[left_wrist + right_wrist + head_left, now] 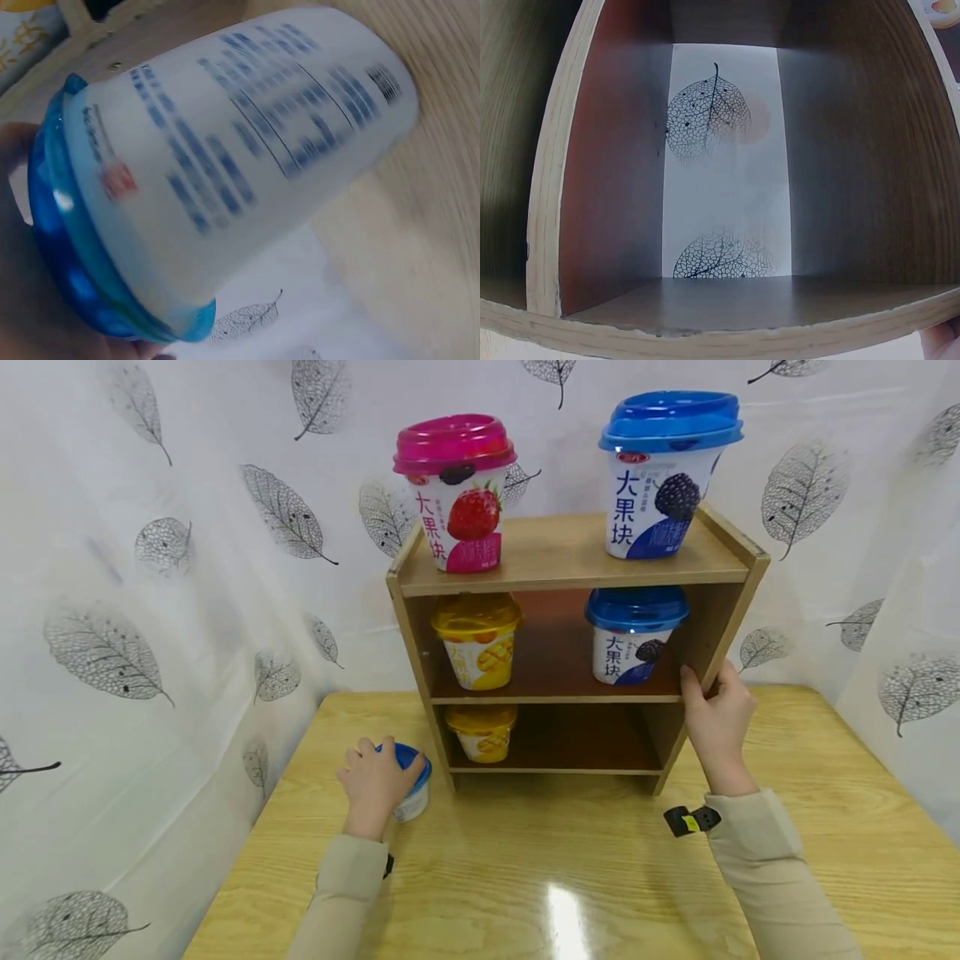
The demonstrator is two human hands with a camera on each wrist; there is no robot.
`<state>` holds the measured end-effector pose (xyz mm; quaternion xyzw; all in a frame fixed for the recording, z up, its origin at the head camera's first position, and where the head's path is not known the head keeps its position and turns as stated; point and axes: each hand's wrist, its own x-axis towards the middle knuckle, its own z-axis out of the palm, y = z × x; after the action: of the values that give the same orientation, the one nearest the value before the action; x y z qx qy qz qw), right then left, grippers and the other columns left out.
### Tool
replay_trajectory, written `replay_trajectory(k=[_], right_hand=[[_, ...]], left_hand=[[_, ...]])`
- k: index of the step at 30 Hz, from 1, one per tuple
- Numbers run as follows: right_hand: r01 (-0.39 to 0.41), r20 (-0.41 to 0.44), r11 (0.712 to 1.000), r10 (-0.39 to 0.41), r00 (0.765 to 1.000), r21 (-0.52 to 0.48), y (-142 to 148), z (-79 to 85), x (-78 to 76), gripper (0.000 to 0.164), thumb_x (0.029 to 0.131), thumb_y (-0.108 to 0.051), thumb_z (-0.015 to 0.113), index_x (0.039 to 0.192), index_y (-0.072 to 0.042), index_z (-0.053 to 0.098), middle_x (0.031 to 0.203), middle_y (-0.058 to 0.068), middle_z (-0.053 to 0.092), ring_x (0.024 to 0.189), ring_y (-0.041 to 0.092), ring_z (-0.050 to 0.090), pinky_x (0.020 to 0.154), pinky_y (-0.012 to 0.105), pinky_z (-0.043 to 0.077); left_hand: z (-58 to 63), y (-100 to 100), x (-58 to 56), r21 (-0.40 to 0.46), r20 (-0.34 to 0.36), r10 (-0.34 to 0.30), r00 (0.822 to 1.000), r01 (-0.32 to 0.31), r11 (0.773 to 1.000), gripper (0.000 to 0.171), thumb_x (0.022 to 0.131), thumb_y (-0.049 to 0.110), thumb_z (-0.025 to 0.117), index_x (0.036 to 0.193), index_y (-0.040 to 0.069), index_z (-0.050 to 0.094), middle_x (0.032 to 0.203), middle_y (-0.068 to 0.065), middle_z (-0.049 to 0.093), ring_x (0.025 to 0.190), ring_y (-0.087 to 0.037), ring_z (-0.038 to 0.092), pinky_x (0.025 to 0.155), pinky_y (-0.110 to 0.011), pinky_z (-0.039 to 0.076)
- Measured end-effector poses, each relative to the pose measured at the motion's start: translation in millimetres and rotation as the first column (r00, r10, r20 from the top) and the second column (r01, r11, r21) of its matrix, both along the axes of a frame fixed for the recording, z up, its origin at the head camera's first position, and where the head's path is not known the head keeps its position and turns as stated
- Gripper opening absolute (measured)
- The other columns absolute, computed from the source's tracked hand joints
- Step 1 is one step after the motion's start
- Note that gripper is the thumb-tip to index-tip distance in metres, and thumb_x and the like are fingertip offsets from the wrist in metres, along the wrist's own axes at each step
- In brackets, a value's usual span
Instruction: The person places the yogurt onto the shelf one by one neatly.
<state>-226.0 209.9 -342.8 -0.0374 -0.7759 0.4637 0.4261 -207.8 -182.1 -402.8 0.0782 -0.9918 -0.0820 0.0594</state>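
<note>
My left hand (375, 789) grips a yogurt cup (411, 807) from above by its blue lid, on the table to the left of a small wooden shelf (551, 547). Up close in the left wrist view, this white cup (225, 142) shows its blue printed text and barcode, with fingers wrapped about the lid. Over on the shelf's right side, my right hand (720, 718) holds the front edge of the side panel (716, 618), thumb on the inner side. Only a bit of that hand (939, 342) enters the right wrist view, at the shelf's edge.
On the shelf's top stand a pink-lidded strawberry cup (461, 497) and a blue-lidded blackberry cup (652, 497). A yellow-lidded cup (480, 647) and another blue-lidded cup (633, 639) occupy the middle level; one yellow-lidded cup (483, 735) is below. A leaf-patterned curtain (202, 610) hangs behind.
</note>
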Motion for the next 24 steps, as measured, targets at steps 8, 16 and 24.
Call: replay_trajectory(k=[8, 16, 24], right_hand=[[0.009, 0.018, 1.0, -0.009, 1.0, -0.003, -0.4, 0.6, 2.0, 0.03, 0.084, -0.017, 0.058, 0.102, 0.006, 0.059, 0.098, 0.018, 0.063, 0.078, 0.013, 0.061, 0.061, 0.007, 0.041], [0.014, 0.036, 1.0, -0.014, 0.999, 0.002, 0.3, 0.2, 2.3, 0.031, 0.085, -0.019, 0.057, 0.105, 0.005, 0.059, 0.1, 0.017, 0.062, 0.083, 0.029, 0.06, 0.065, 0.014, 0.046], [0.013, 0.001, 1.0, -0.013, 1.0, 0.0, 0.6, -0.9, -0.3, 0.029, 0.084, -0.017, 0.058, 0.101, 0.006, 0.06, 0.096, 0.017, 0.063, 0.074, -0.001, 0.056, 0.06, 0.006, 0.039]], left_hand=[[4.1, 5.6, 3.3, 0.148, -0.017, -0.192, 0.981, 0.192, 0.97, 0.046, 0.082, 0.034, 0.054, 0.121, 0.008, 0.052, 0.118, -0.022, 0.042, 0.105, -0.04, 0.039, 0.073, -0.06, 0.035], [4.0, 4.5, 8.7, 0.241, -0.137, -0.334, 0.933, 0.358, 0.902, 0.027, 0.078, 0.016, 0.062, 0.103, 0.007, 0.06, 0.112, -0.015, 0.052, 0.099, -0.035, 0.051, 0.084, -0.071, 0.015], [7.2, 2.8, 27.5, 0.088, -0.167, -0.08, 0.983, 0.096, 0.992, 0.08, 0.066, 0.059, 0.064, 0.12, 0.001, 0.05, 0.115, -0.025, 0.044, 0.102, -0.042, 0.04, 0.078, -0.06, 0.03]])
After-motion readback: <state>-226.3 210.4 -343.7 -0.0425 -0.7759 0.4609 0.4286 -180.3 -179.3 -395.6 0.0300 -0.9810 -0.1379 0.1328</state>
